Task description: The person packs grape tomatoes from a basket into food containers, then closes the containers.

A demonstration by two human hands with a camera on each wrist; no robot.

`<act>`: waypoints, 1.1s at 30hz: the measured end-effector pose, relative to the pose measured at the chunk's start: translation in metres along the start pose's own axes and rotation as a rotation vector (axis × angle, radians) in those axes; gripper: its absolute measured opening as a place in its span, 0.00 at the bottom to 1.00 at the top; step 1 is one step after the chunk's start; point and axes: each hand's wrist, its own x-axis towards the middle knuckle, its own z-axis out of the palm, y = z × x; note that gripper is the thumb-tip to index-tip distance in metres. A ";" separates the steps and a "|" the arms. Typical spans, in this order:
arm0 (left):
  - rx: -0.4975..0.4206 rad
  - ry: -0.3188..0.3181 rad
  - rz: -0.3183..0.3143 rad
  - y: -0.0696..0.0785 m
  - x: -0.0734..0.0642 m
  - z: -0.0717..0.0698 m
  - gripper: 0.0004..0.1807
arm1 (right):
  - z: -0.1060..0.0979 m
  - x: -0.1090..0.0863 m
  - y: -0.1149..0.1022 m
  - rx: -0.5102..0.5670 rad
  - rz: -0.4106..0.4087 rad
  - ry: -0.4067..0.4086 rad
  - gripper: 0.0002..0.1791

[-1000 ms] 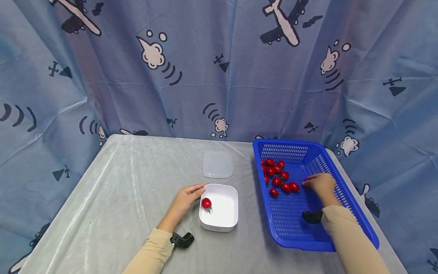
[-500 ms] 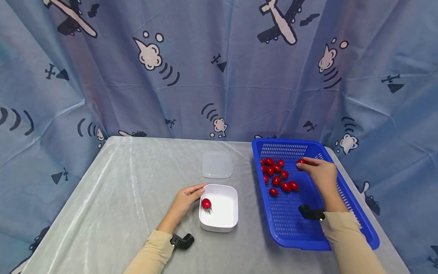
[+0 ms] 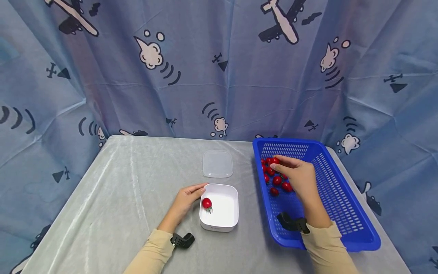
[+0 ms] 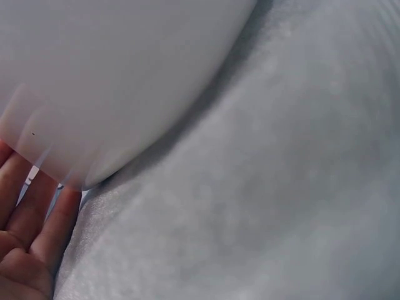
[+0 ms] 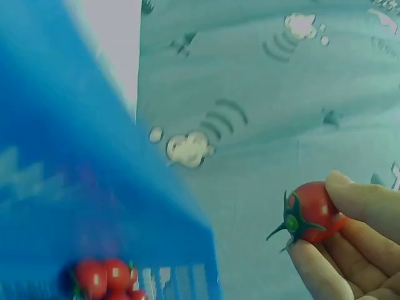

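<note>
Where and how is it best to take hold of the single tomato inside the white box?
Pinch the tomato by its rounded red body, probably from above and slightly right: the box is open on top, its left wall is close, and the green leaves point to the near side.

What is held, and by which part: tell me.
Right hand: a tomato, pinched by its red sides. Left hand touches the left side of the white box.

Right grip (image 3: 300, 174) — pinched; left grip (image 3: 186, 197) — well apart
</note>
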 end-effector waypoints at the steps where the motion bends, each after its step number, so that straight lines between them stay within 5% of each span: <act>1: -0.006 0.000 -0.006 0.000 0.000 0.000 0.19 | 0.002 -0.003 -0.002 0.000 -0.002 -0.008 0.29; 19: -0.002 0.008 -0.020 0.001 0.000 0.000 0.19 | 0.032 -0.031 -0.022 0.039 0.010 -0.122 0.28; 33: -0.041 -0.013 -0.025 0.001 0.000 -0.001 0.20 | 0.062 -0.050 -0.035 0.140 -0.082 -0.184 0.23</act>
